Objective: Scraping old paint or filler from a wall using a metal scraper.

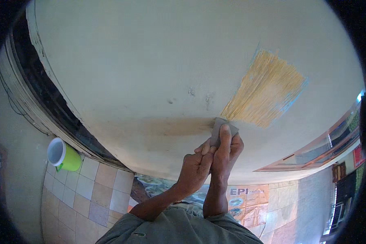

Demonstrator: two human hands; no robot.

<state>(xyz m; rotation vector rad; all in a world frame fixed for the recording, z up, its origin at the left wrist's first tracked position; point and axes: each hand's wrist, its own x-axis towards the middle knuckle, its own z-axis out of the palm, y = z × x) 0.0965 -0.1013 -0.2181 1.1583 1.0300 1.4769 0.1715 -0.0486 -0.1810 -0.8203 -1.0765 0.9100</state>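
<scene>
A flat grey scraper (217,128) has its far edge against the pale painted wall (134,67), at the lower-left corner of a scraped yellow patch (267,82). My right hand (227,152) grips it, thumb laid along the grey face. Close against the right hand, my left hand (195,167) curls its fingers at the scraper's lower left. Any handle is hidden by the hands. Streaks run lengthwise through the yellow patch, with thin blue edges along its sides. A brown smear (177,126) stretches left from the scraper, below a few small chipped marks (191,91).
A green bucket (70,157) with a pale inside stands on the tiled floor (93,186) at lower left. A dark opening (55,88) borders the wall's left side. To the right is a wood-framed window (311,155). Printed banners (247,204) hang below the hands.
</scene>
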